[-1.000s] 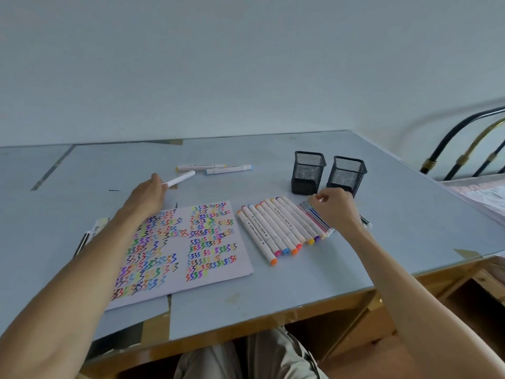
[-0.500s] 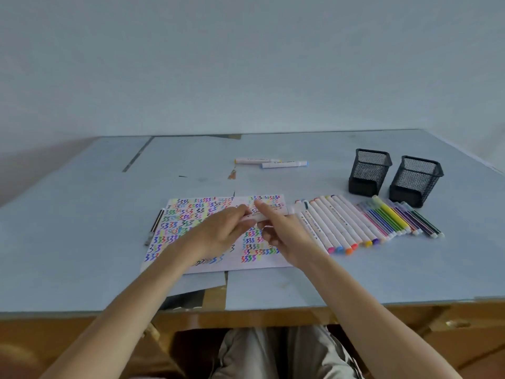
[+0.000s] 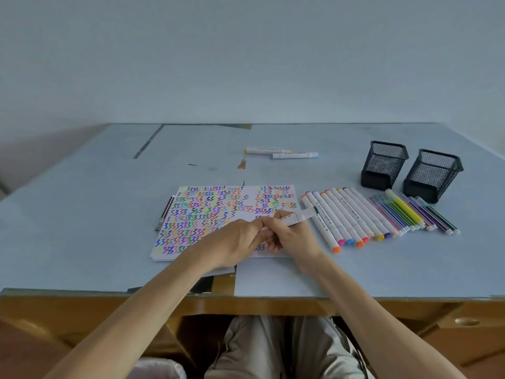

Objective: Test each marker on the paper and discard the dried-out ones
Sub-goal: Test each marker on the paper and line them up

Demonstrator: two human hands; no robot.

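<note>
Both hands together over the paper (image 3: 213, 214), low and near the front edge of the table (image 3: 82, 214). Right hand (image 3: 293, 236) curled round a white marker (image 3: 293, 218), gripping it by the middle, far end poking out toward the row of markers. Left hand (image 3: 235, 242) curled at the near end of the same marker, fingers pinching there, most likely to pull off the cap or push it on. Cap itself hidden under the fingers, so cannot tell which.

Paper flat under the hands and full of small squiggles in many colours. Kept right there so the tip can go straight down for a try.

Fat white markers (image 3: 347, 214) side by side just to the right of the paper, coloured ends toward the front. Thin markers (image 3: 410, 214) lined up next to them. Probably laid in rows so each can be picked in turn.

Two black mesh cups (image 3: 382, 165) behind the rows, standing up, nothing seen sticking out.

Two more markers (image 3: 281, 153) far back on the table, well apart from the rest. Maybe put aside as the dry ones, but hard to say for sure.

A dark pen (image 3: 165, 213) along the left edge of the paper. A bin (image 3: 158, 367) with a light liner down below the table edge, handy for throwing things away.
</note>
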